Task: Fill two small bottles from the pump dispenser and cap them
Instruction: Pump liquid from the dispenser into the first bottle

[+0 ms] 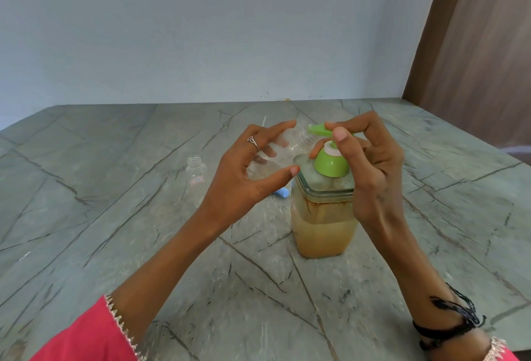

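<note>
Now left hand (pixel 253 171) fingers curl round tilted clear bottle (pixel 275 156) at green nozzle; right hand (pixel 365 159) thumb presses pump (pixel 330 156).

Two hands, the left hand (pixel 253 177) and the right hand (pixel 370 165); two small clear bottles, one held (pixel 275 156), one standing on the desk (pixel 196 177); one pump dispenser (pixel 323 211); one blue cap (pixel 281 193); one ring (pixel 253 141); one desk (pixel 115 188)
</note>
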A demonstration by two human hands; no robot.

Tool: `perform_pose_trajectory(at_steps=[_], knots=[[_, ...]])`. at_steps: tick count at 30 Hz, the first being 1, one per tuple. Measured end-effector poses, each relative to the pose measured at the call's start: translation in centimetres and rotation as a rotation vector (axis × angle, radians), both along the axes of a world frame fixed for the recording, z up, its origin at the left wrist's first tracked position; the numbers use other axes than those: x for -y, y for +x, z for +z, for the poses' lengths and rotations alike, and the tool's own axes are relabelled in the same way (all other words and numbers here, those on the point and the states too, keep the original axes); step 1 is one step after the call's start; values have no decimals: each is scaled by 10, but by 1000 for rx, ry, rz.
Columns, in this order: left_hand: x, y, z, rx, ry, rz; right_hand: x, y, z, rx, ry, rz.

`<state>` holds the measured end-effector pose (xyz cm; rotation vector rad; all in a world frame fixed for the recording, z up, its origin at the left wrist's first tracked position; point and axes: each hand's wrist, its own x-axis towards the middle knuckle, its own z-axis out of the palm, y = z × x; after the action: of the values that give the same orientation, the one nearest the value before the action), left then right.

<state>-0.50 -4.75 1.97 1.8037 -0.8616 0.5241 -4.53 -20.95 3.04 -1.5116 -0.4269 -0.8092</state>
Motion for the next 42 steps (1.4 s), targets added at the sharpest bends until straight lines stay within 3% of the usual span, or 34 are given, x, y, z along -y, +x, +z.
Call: perform_pose_trajectory(at_steps=[26, 42], knots=[[-3, 1, 1, 60, 42, 39, 2, 0, -3, 5, 12, 6], [-3, 1, 4, 46, 16, 44, 6, 1, -7, 16, -96, 72]])
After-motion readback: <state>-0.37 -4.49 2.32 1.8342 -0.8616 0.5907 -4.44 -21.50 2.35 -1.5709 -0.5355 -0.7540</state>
